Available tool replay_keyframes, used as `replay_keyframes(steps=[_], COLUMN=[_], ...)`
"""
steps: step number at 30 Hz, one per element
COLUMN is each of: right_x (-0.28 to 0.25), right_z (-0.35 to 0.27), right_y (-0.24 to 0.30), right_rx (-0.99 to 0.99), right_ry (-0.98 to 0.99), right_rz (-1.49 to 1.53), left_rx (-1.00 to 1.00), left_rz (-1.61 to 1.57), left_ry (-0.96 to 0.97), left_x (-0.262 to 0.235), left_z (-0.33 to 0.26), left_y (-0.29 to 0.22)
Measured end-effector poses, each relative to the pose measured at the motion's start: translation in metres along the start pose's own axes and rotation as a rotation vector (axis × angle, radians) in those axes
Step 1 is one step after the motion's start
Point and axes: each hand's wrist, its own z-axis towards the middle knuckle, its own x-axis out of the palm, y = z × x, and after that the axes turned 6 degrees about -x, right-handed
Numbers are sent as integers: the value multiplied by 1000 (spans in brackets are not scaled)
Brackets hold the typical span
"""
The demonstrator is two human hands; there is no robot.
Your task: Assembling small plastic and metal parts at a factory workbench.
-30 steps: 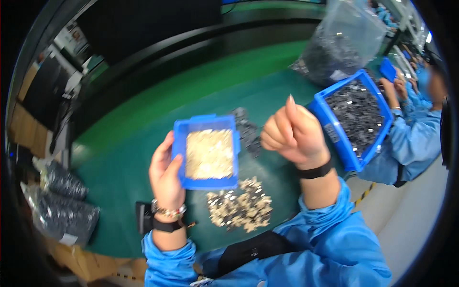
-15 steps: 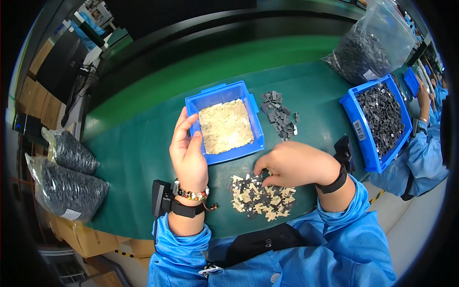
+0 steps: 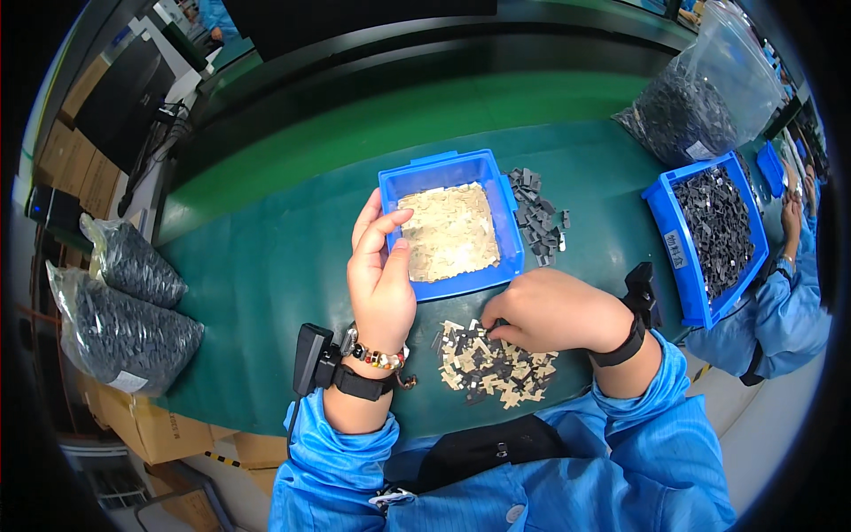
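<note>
- Pinching into a loose pile of small beige and dark parts (image 3: 493, 363) on the green mat (image 3: 266, 266), the right hand (image 3: 554, 310) has its fingers curled shut over pieces at the pile's upper edge.
- Left hand (image 3: 381, 279) rests open against the near-left rim of a blue tray (image 3: 510, 239) of beige parts, fingers on its wall.
- Dark parts (image 3: 536, 217) lie just right of the tray.
- Bagged dark parts (image 3: 120, 332) sit far left.

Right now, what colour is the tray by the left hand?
Blue, clearest in the head view: tray, left hand.
</note>
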Motion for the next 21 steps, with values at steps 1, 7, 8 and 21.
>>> replay_keyframes(steps=[1, 7, 8, 21], right_x=[-1, -2, -7, 1], right_z=[0, -3, -5, -7], right_y=[0, -2, 2, 7], right_rx=[-10, -120, -123, -168], right_ry=[-5, -181, -182, -791], right_rz=[1, 76, 72, 668], left_rx=[0, -15, -17, 231], left_rz=[-1, -2, 22, 480], left_ry=[-2, 2, 5, 95], left_x=[0, 0, 0, 17], left_z=[0, 0, -1, -27], left_y=[0, -3, -5, -38])
